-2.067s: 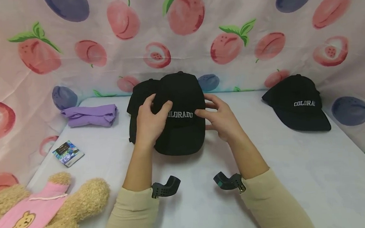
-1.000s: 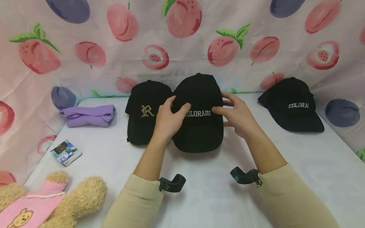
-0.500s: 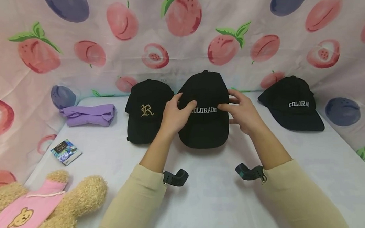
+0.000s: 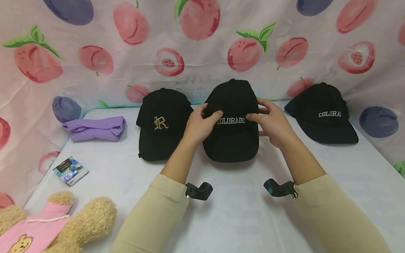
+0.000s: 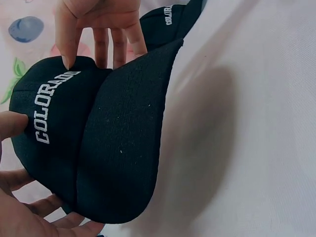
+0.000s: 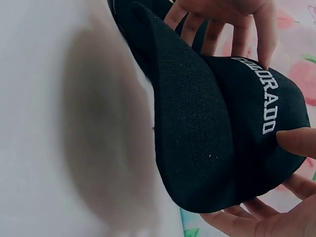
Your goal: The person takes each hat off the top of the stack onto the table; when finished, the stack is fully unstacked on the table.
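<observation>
While I look down from my head, my left hand (image 4: 198, 127) and right hand (image 4: 274, 125) cup the middle COLORADO cap (image 4: 233, 140) from both sides, thumbs pinching its front panel, probably to keep the crown steady and its brim toward me. It sits on the table (image 4: 234, 216) between the R cap (image 4: 161, 125), just left of it, and a second COLORADO cap (image 4: 322, 114) well to its right. A purple cloth (image 4: 96, 129) and a teddy bear (image 4: 57, 233) lie far left of it.

From my left wrist, the cap's brim (image 5: 123, 153) fills the view, my fingers (image 5: 29, 197) curled under the crown.

From my right wrist, my thumb (image 6: 296, 140) presses beside the lettering.
</observation>
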